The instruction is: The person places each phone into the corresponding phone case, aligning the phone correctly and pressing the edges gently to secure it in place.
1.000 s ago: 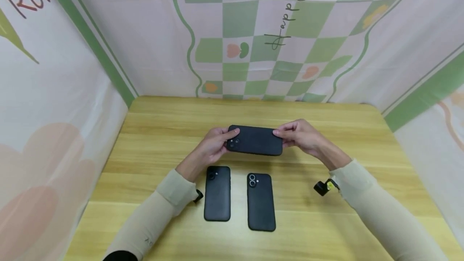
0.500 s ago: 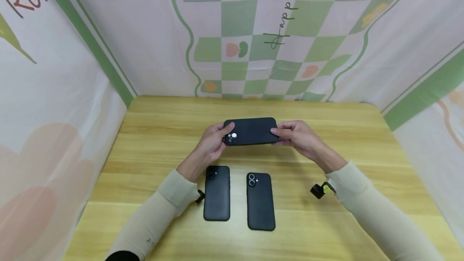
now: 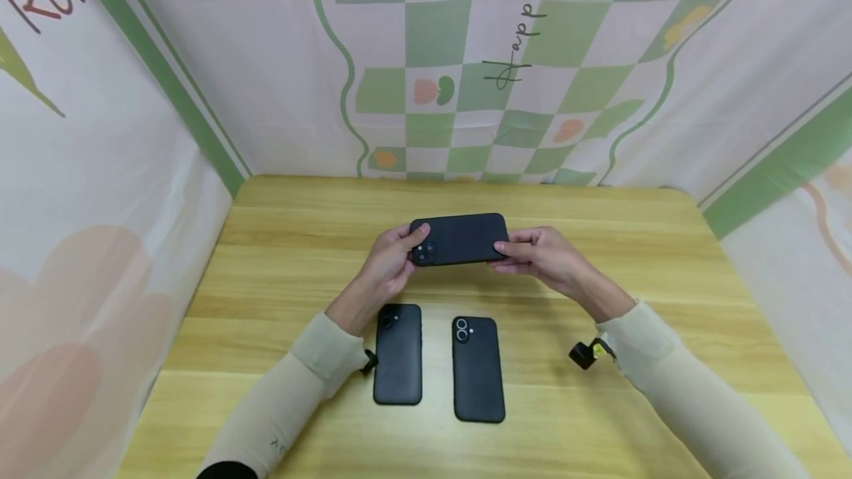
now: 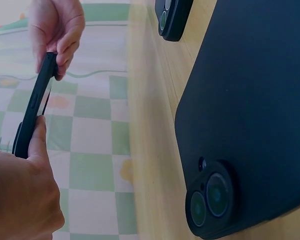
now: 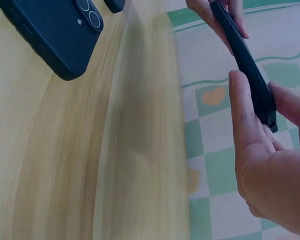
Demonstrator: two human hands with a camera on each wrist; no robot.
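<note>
A black smartphone (image 3: 462,239) is held sideways above the table, its camera side up and its lenses at the left end. My left hand (image 3: 389,261) grips that left end, thumb on top beside the lenses. At the other end my right hand (image 3: 542,257) pinches the lower right corner between thumb and fingers. The right wrist view shows the held phone (image 5: 247,70) edge-on, with fingers under it. Two more black phones lie camera side up on the table nearer me: a left phone (image 3: 399,355) by my left wrist, and a right phone (image 3: 478,370).
The wooden table (image 3: 299,242) reaches back to a patterned curtain (image 3: 433,131), with more fabric at both sides. A small black camera (image 3: 583,353) sticks out from my right sleeve (image 3: 646,331).
The held phone has risen a little away from me and tilted, its right end now higher. My right fingers have slid slightly down along its right end. The two lying phones stay put.
</note>
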